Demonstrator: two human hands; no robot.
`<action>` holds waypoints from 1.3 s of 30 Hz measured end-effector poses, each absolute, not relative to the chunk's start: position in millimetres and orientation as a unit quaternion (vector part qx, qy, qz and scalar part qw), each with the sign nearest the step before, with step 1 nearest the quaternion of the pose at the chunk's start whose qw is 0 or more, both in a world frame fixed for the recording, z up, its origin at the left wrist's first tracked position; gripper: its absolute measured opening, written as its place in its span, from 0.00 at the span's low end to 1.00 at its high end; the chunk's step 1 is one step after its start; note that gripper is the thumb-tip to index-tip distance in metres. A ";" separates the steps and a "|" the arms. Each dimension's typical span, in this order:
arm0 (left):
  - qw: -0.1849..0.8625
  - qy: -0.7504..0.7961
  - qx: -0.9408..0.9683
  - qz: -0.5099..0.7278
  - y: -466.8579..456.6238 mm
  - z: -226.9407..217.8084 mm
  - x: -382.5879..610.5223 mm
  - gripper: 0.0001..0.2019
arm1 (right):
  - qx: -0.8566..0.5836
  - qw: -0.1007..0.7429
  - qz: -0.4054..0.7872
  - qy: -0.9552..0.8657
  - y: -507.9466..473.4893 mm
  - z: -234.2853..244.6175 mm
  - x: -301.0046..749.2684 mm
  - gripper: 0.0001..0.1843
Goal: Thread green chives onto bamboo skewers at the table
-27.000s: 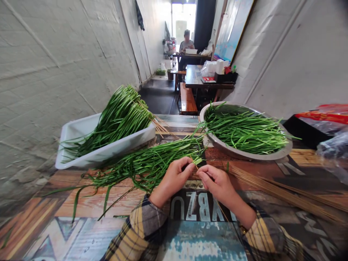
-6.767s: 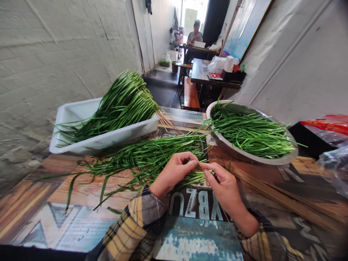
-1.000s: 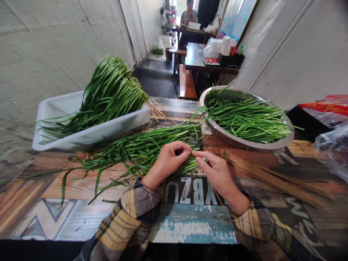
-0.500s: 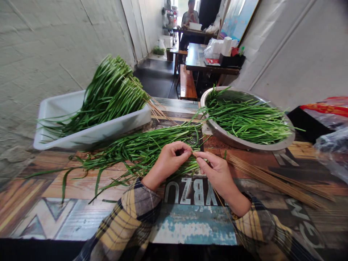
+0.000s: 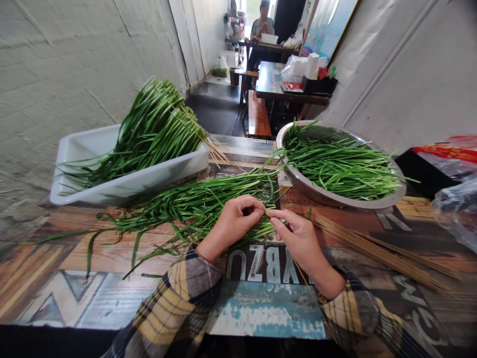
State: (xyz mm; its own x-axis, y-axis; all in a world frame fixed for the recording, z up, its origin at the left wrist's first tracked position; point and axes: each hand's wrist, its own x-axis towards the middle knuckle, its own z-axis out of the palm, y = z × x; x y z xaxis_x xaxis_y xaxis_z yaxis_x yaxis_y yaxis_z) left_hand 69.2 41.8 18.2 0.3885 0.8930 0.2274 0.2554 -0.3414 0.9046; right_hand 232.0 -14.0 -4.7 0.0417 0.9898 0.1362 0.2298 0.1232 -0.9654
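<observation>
My left hand [image 5: 237, 220] is closed in a pinch, thumb and forefinger together over a loose pile of garlic chives [image 5: 190, 196] on the table. What it pinches looks like a chive stalk, mostly covered by the fingers. Close against it, my right hand [image 5: 298, 236] is shut on a thin bamboo skewer [image 5: 301, 273], which slants down toward the right sleeve. The skewer's tip is hidden at the fingertips, where both hands meet. More bamboo skewers [image 5: 376, 248] lie in a bundle to the right of my right hand.
A white plastic tub [image 5: 130, 181] at left holds chives threaded in rows on skewers. At right stands a metal basin [image 5: 346, 201] of loose chives. Plastic bags [image 5: 456, 204] lie at the far right. Beyond are another table [image 5: 268, 79], a bench [image 5: 258, 114] and a seated person [image 5: 263, 27].
Both hands keep almost the same pose, pinched together at the same spot. The whole view has shifted very slightly.
</observation>
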 end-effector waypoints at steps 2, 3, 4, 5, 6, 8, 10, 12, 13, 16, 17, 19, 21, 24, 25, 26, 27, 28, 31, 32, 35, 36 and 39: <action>0.406 0.395 0.728 0.387 41.7 17.7 69.3 0.06 | -0.541 0.483 0.396 -0.563 -14.5 -3.8 231.4 0.11; 0.402 0.393 0.730 0.389 41.7 17.4 69.4 0.06 | -0.544 0.481 0.401 -0.559 -14.7 -3.7 231.2 0.12; 0.400 0.392 0.731 0.390 41.8 17.1 69.5 0.06 | -0.547 0.478 0.406 -0.554 -14.9 -3.8 231.0 0.12; 0.398 0.390 0.732 0.392 41.8 16.9 69.6 0.06 | -0.549 0.476 0.410 -0.551 -15.0 -4.2 231.0 0.12; 0.397 0.388 0.732 0.394 41.9 16.7 69.8 0.06 | -0.551 0.474 0.412 -0.550 -15.0 -4.8 231.1 0.12; 0.394 0.385 0.734 0.397 41.9 16.4 69.9 0.06 | -0.551 0.473 0.408 -0.553 -14.8 -6.1 231.4 0.12; 0.391 0.379 0.737 0.401 41.9 16.4 69.9 0.07 | -0.548 0.475 0.402 -0.560 -14.6 -6.8 231.5 0.12; 0.389 0.372 0.740 0.402 41.7 16.6 69.7 0.07 | -0.547 0.476 0.399 -0.561 -14.5 -6.6 231.4 0.11; 0.389 0.370 0.742 0.402 41.6 16.7 69.6 0.07 | -0.548 0.475 0.399 -0.561 -14.4 -6.5 231.3 0.11; 0.388 0.368 0.745 0.399 41.6 16.8 69.5 0.07 | -0.558 0.469 0.401 -0.555 -14.1 -7.2 231.3 0.11; 0.387 0.367 0.746 0.399 41.7 16.7 69.5 0.07 | -0.559 0.470 0.402 -0.552 -13.9 -7.9 231.5 0.11; 0.387 0.367 0.746 0.399 42.0 16.3 69.6 0.07 | -0.556 0.474 0.411 -0.545 -13.6 -9.7 231.9 0.11; 0.391 0.367 0.743 0.400 42.2 16.2 69.6 0.07 | -0.546 0.483 0.424 -0.538 -13.4 -10.7 232.2 0.12; 0.402 0.372 0.737 0.395 42.0 16.4 69.8 0.07 | -0.528 0.492 0.437 -0.536 -13.5 -9.7 231.8 0.17; 0.407 0.374 0.736 0.392 41.8 16.4 69.9 0.07 | -0.523 0.495 0.438 -0.538 -13.7 -8.9 231.5 0.18; 0.411 0.375 0.735 0.388 41.6 16.5 69.9 0.07 | -0.521 0.496 0.437 -0.540 -13.8 -8.1 231.2 0.19; 0.415 0.376 0.734 0.385 41.4 16.4 69.9 0.07 | -0.519 0.497 0.436 -0.542 -13.9 -7.4 231.0 0.19; 0.418 0.376 0.733 0.382 41.3 16.2 69.9 0.06 | -0.520 0.496 0.433 -0.545 -14.1 -6.8 230.7 0.19; 0.422 0.376 0.734 0.377 41.2 15.4 69.8 0.06 | -0.527 0.488 0.421 -0.554 -14.3 -6.2 230.6 0.18; 0.423 0.375 0.734 0.376 41.3 15.2 69.8 0.06 | -0.530 0.486 0.417 -0.555 -14.3 -6.5 230.6 0.17; 0.425 0.374 0.734 0.376 41.1 15.2 70.0 0.06 | -0.536 0.485 0.412 -0.555 -14.2 -8.3 231.1 0.15; 0.424 0.375 0.734 0.377 40.9 15.4 70.1 0.06 | -0.536 0.485 0.411 -0.556 -14.0 -9.1 231.3 0.14; 0.421 0.376 0.735 0.376 39.8 16.4 70.6 0.07 | -0.540 0.483 0.404 -0.558 -13.2 -11.2 231.4 0.14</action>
